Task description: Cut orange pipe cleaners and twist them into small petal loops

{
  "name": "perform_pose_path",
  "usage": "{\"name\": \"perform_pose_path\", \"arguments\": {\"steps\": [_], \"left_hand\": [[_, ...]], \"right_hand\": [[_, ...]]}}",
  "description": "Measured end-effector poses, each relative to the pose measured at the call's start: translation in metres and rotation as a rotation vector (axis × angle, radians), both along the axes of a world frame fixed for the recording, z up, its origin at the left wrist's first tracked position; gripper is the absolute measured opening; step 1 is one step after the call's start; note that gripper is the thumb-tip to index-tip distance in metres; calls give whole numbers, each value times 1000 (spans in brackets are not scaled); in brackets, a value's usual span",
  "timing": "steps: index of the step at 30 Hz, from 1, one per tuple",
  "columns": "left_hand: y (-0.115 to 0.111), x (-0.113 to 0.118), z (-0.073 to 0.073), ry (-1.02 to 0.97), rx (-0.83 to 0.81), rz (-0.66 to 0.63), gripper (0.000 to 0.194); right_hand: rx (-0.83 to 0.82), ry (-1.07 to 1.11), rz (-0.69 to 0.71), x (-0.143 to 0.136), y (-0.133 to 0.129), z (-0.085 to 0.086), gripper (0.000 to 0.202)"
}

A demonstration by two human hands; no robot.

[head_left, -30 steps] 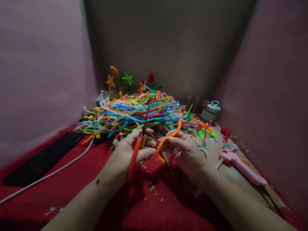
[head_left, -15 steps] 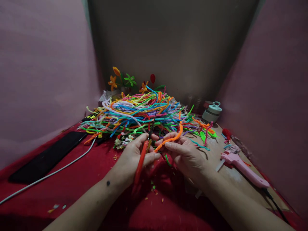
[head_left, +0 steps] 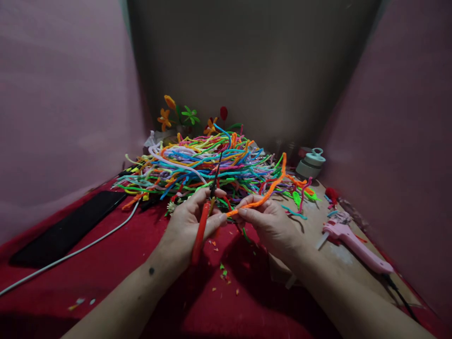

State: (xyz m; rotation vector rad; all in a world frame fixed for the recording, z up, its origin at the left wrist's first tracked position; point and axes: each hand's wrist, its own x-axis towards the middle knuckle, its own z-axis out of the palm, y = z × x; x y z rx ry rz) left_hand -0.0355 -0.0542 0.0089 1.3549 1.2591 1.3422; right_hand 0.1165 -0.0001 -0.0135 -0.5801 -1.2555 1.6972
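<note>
Orange fuzzy chenille stem (head_left: 271,189), soft and bendable in look, lies between the two hands, raised over the front of the table. Right hand (head_left: 270,219): thumb and fingertips pinch the stem close to its near end. Left hand (head_left: 192,219): fingers wrap a slim hand tool with red handle and dark pointed blades (head_left: 200,230); thumb tip meets the stem's near end. Whether it pinches that end or only touches it, cannot tell.

Risks, as judged: the left hand has two jobs, so a loosened hold on the tool could let it tip or drop. Its blades point up and away, towards the large heap of multicoloured chenille stems (head_left: 190,165); a forward drift could snag strands there. Short purchase near the end could let the stem slip out under a pull; hard twisting could kink it.

Orientation: long axis runs from the left thumb rightward and away, rising, then bends so the free tip points nearly straight up, to the right of the right hand's fingers.

Farther out: pink plastic glue gun (head_left: 360,247) on a tan flat board (head_left: 339,273), well apart from the stem.
</note>
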Motion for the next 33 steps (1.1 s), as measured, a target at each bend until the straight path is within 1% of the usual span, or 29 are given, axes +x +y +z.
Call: {"name": "perform_pose_path", "arguments": {"steps": [6, 11, 14, 18, 22, 25, 28, 31, 33], "left_hand": [[0, 2, -4, 23, 55, -15, 35], [0, 4, -4, 43, 46, -32, 37], [0, 1, -2, 47, 15, -53, 38], [1, -3, -2, 28, -23, -66, 38], [1, -3, -3, 40, 12, -38, 37], [0, -2, -3, 47, 27, -19, 38], [0, -2, -2, -7, 21, -12, 42], [2, -2, -2, -69, 9, -45, 43], [2, -2, -3, -89, 1, -64, 43]], "right_hand": [[-20, -16, 53, -3, -4, -1, 14], [76, -122, -1, -1, -6, -1, 10], [113, -179, -4, 1, -5, -1, 9], [100, -134, 12, 2, -3, -2, 10], [-5, 3, 89, 0, -3, -2, 11], [-74, 58, 102, 0, -4, 0, 12], [-31, 11, 68, 1, -4, 1, 11], [39, -45, 40, 2, -5, 0, 10], [28, -31, 53, 1, -6, 0, 10]]}}
